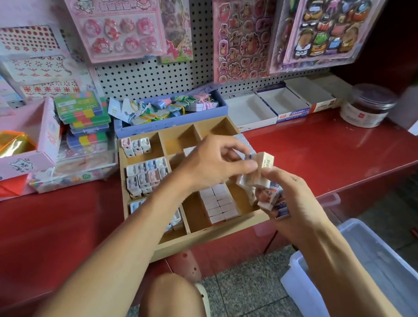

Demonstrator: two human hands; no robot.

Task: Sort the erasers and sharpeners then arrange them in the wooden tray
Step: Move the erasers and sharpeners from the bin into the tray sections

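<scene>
White eraser (pixel 264 160) sits pinched in the left hand (pixel 213 163) at frame centre, long axis level, directly above the wooden tray (pixel 206 235); the right hand (pixel 290 195), lower right, clutches more erasers (pixel 270 198).

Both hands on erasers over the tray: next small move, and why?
Probably lower the eraser that the left hand pinches into the wooden tray, next to the stacked erasers in the front middle compartment. The right hand holds a bunch more, and the left column holds sharpeners.
</scene>
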